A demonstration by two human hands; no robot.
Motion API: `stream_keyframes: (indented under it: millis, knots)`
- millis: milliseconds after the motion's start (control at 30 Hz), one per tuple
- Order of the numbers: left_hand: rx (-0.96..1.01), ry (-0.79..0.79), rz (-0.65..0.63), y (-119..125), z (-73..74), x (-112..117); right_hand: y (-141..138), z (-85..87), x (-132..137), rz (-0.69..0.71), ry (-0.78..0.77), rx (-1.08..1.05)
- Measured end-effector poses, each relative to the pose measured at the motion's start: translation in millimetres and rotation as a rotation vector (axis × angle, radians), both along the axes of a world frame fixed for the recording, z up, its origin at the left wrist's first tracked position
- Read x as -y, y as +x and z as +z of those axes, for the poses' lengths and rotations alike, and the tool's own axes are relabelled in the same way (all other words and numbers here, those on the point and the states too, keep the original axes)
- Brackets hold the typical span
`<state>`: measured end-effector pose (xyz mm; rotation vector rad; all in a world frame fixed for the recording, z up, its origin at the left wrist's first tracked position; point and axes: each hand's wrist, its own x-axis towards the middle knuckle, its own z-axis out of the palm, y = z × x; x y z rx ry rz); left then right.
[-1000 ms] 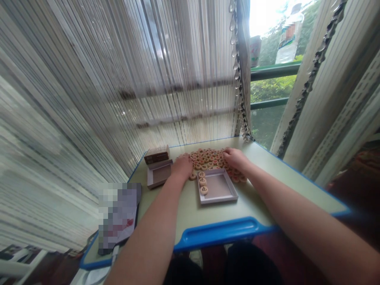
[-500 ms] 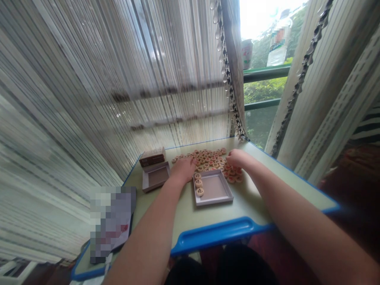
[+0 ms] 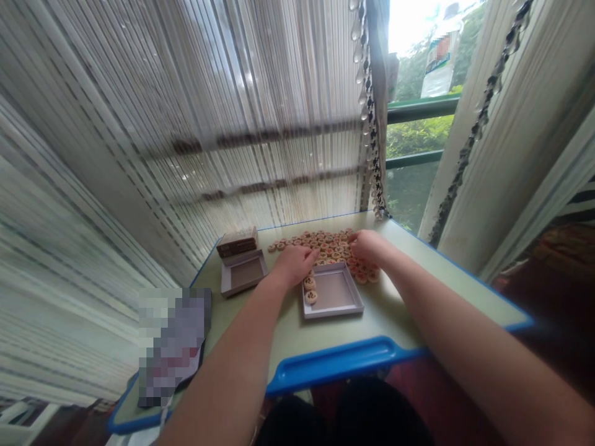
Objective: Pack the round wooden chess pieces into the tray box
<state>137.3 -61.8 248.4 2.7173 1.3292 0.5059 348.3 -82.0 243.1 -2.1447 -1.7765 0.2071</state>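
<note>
Many round wooden Chinese chess pieces [image 3: 328, 238] with black or red characters lie spread toward the far side of the table. A shallow open box tray [image 3: 337, 291] stands before them, with a few black-marked pieces [image 3: 310, 297] in a column along its left wall. My left hand [image 3: 295, 263] is above the tray's far left corner, its fingers drawn together at the near edge of the pieces; what they hold is hidden. On the pile's right side, my right hand [image 3: 367, 246] is curled with fingertips down among the pieces, and its grip is hidden.
A second shallow box part [image 3: 242, 275] lies on the left, with a brown box [image 3: 238, 241] behind it. A blurred-out flat item [image 3: 179, 347] rests at the left edge. The table has a blue front groove [image 3: 334, 364]. String curtains [image 3: 279, 124] hang behind.
My left hand has shifted right, over the tray's far left corner, covering the uppermost piece of the column. My right hand has moved slightly left and farther into the pile. The view has tilted slightly.
</note>
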Motion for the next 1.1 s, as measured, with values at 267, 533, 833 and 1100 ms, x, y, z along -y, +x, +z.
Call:
stream_keyframes:
  millis: [267, 533, 833, 1100]
  knots:
    - [0.071, -0.073, 0.007, -0.4, 0.9, 0.2, -15.2, -8.3, -1.5, 0.285, 0.123, -0.001]
    - [0.044, -0.030, 0.055, -0.8, 0.8, -0.7, -15.2, -12.5, -4.3, 0.194, 0.103, 0.017]
    - [0.030, -0.029, 0.088, -1.4, 2.5, 0.4, -12.6, -12.0, -4.4, 0.189, 0.131, 0.016]
    - [-0.015, 0.046, 0.195, -3.9, 5.0, 2.0, 0.1, -14.1, -5.1, 0.051, 0.171, 0.147]
